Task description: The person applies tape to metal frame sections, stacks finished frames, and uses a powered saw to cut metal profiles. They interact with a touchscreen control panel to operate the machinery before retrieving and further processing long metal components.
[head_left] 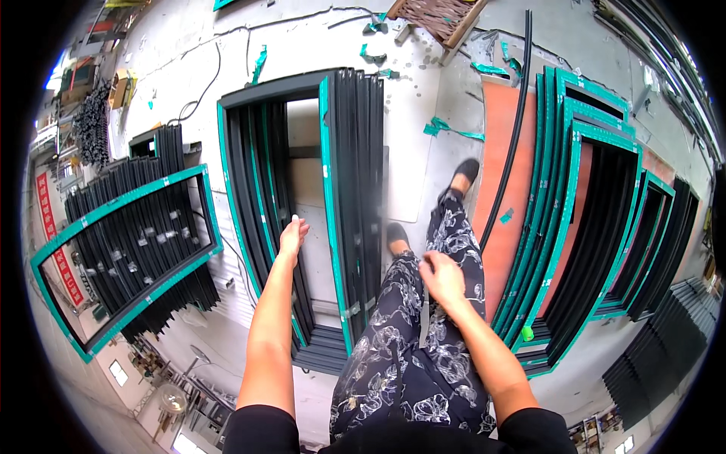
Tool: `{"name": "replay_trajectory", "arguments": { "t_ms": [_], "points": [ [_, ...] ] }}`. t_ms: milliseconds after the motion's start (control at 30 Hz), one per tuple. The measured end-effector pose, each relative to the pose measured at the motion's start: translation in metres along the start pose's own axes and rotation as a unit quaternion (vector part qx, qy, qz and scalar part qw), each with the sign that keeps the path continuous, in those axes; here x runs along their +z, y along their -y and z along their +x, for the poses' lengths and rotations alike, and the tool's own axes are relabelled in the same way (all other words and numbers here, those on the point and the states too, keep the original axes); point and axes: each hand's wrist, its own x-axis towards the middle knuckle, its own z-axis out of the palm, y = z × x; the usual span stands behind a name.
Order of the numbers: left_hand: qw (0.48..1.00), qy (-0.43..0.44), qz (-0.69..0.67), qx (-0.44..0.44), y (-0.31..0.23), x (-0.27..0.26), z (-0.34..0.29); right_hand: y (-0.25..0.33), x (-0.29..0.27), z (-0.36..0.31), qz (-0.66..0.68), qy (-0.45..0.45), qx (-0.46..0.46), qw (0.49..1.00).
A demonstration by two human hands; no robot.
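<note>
My left hand is raised in front of a stack of black rectangular frames edged with green tape. Its fingers are apart and nothing is in them. Whether it touches a frame, I cannot tell. Over my patterned trousers, my right hand hangs with curled fingers. Their inner side is hidden, so anything held there does not show. To the right stand more green-taped black frames, leaning one behind another.
On the left, a green-taped frame stands before a bundle of black profiles. A long black strip runs along an orange board on the floor. Green tape scraps and a wooden pallet-like piece lie ahead.
</note>
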Motion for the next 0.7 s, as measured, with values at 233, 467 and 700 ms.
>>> {"name": "replay_trajectory", "arguments": {
  "t_ms": [233,467,700],
  "points": [
    [0.999,-0.025,0.015,-0.037,-0.094,0.024,0.050,0.007,0.003,0.063,0.103,0.166,0.089,0.977],
    [0.996,-0.010,-0.051,-0.073,-0.165,0.049,0.122,-0.018,-0.034,0.159,0.208,0.058,0.223,0.951],
    [0.977,-0.005,-0.129,-0.172,-0.198,0.067,0.215,0.017,0.011,0.229,0.465,0.123,0.285,0.829]
  ]
}}
